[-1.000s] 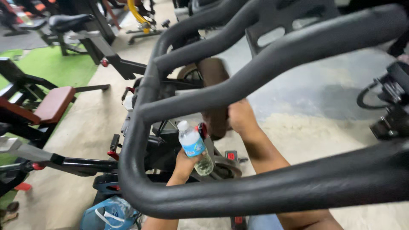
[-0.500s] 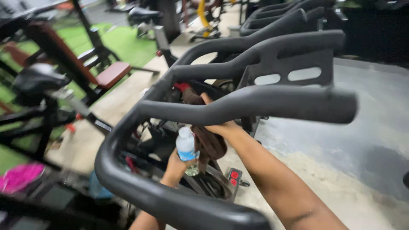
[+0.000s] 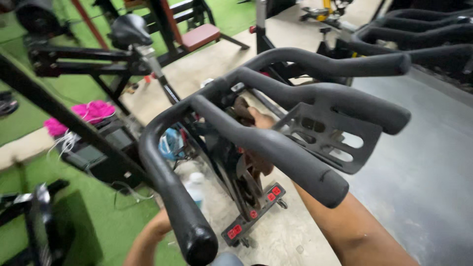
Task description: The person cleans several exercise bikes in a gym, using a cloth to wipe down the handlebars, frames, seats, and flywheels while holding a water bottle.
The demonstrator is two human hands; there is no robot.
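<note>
Black handlebars [image 3: 276, 143] of an exercise bike fill the middle of the view. Behind them my right hand [image 3: 260, 121] presses a brown cloth [image 3: 256, 162] against the bike's black frame [image 3: 251, 214], which carries red labels. My right forearm comes in from the lower right. My left hand [image 3: 158, 227] is mostly hidden behind the near handlebar end; only the wrist and part of the hand show. It holds a clear plastic bottle [image 3: 196, 188] with a white cap, upright, just left of the frame.
A blue bag [image 3: 172, 143] and a pink cloth [image 3: 93, 111] lie on the floor to the left. Another bike's saddle [image 3: 129, 29] and a maroon bench pad [image 3: 199, 35] stand further back. More handlebars [image 3: 419, 29] are at the top right, above grey rubber flooring [image 3: 433, 172].
The view has swung, so the handlebars now cross the middle. The bottle and my left hand sit lower, partly behind the near bar. My right hand stays on the cloth.
</note>
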